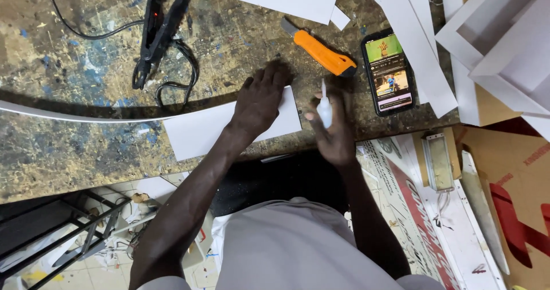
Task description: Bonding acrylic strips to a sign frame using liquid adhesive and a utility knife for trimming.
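A flat sheet [200, 131] lies at mid-frame on the bench [69, 147], the left hand [260, 98] on its right end. Just right of it, the right hand [332, 127] holds a small bottle [324, 109]. A utility knife [321, 50] lies above them, a phone [388, 72] to its right, a glue gun [157, 26] at upper left.

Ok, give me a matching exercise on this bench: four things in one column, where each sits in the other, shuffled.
Things:
1. white sheet
2. small white bottle
3. orange utility knife
4. phone

Places:
A. lying face up with its screen lit, right of the knife
B. under the left hand
C. in the right hand
D. lying free on the bench, beyond both hands

Pairs: 1-B, 2-C, 3-D, 4-A
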